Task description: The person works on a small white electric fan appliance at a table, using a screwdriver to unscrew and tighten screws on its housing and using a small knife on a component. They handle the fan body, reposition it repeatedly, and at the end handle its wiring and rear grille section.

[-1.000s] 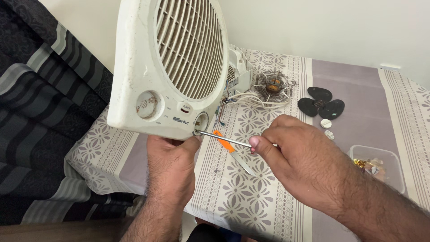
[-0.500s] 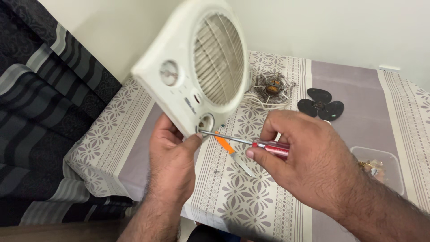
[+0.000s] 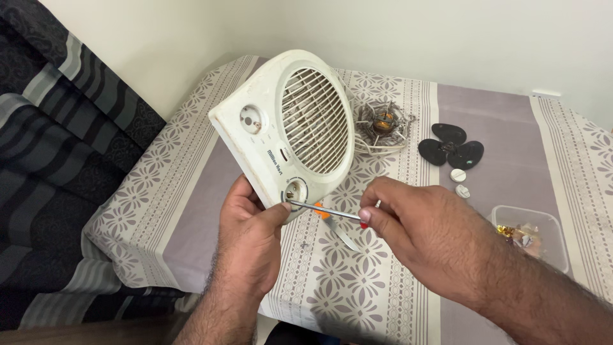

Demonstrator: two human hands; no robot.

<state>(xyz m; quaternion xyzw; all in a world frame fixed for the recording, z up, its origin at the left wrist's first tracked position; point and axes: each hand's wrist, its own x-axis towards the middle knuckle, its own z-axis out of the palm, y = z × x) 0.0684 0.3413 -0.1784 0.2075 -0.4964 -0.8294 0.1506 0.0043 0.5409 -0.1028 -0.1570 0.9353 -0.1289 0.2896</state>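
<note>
Lower centre of frame: left hand (image 3: 246, 236) closed around the bottom corner of a white fan heater housing (image 3: 287, 131), thumb beside the lower knob socket (image 3: 295, 190). Right hand (image 3: 434, 246), lower right, pinches a screwdriver (image 3: 325, 210); its tip sits in that socket, shaft running right toward the fingers. The housing is tilted, held off the patterned tablecloth (image 3: 357, 281), up and left of the right hand.

Risk, judged: the tip could skid out and jab the left thumb, since the housing is braced by one hand only.

Farther back: motor coil (image 3: 382, 124), black fan blade (image 3: 451, 145), two white caps (image 3: 458, 176), clear plastic tub (image 3: 533, 233) at right.
</note>
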